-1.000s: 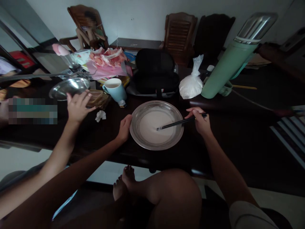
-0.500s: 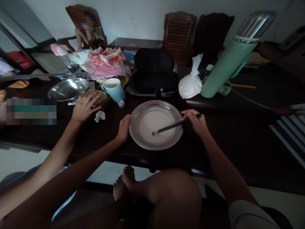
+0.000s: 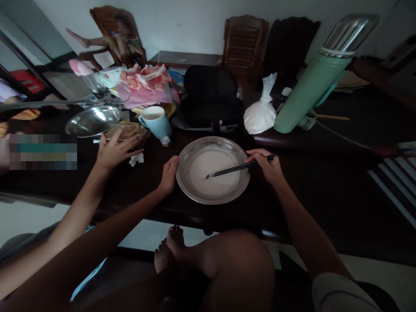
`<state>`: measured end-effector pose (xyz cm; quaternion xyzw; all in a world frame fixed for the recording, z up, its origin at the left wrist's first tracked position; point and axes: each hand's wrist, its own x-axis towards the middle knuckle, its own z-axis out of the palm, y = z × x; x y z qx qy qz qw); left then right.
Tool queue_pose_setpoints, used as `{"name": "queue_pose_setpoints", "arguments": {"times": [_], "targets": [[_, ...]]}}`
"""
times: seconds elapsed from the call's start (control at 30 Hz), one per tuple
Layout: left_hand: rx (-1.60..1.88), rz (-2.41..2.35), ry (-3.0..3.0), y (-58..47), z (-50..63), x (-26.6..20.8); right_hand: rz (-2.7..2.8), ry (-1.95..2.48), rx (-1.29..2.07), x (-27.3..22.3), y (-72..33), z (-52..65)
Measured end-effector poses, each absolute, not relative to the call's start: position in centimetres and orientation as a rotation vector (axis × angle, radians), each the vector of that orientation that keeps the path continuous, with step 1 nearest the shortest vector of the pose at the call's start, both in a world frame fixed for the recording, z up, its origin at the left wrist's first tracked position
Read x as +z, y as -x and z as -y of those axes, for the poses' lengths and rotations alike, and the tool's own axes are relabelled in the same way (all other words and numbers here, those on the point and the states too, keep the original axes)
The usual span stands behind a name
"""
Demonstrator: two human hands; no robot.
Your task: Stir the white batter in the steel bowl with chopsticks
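Observation:
A round metal bowl [image 3: 183, 184] stands on the dark table, holding a pale, milky liquid [image 3: 216, 182]. My left hand [image 3: 169, 174] grips the bowl's left rim, fingers closed on it. At the bowl's right edge, my right hand [image 3: 267, 164] is closed around a pair of dark chopsticks [image 3: 235, 168]. Their tips dip into the liquid left of its middle, coated with something whitish. Behind the bowl to the right sits a knotted clear bag of white powder [image 3: 260, 117].
Another person's hand [image 3: 115, 149] is spread by a brown package, near a crumpled tissue [image 3: 136, 159]. Around lie a metal basin [image 3: 93, 122], blue mug [image 3: 156, 123], open black case [image 3: 211, 97] and tall green thermos [image 3: 313, 78]. Someone sits in a wooden chair [image 3: 97, 26] behind.
The chopstick tips have moved slightly left and away from me in the liquid. The other person's hand has lifted and spread its fingers. The seated person has stretched out a leg.

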<state>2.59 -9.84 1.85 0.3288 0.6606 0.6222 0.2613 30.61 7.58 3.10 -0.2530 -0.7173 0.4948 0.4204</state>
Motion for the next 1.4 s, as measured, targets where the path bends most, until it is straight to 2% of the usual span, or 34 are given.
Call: {"name": "queue_pose_setpoints", "arguments": {"times": [0.17, 0.77, 1.4], "targets": [[1.688, -1.784, -0.888, -2.33, 9.75, 1.4, 1.676, 0.651, 1.213, 3.13, -30.83, -7.9], [1.674, -1.797, -0.892, -2.54, 9.84, 1.76, 1.83, 0.631, 1.245, 3.22, -30.69, -7.46], [1.671, -1.802, -0.867, -2.56, 9.81, 1.6, 1.716, 0.651, 1.225, 3.29, -30.83, -7.81]]}}
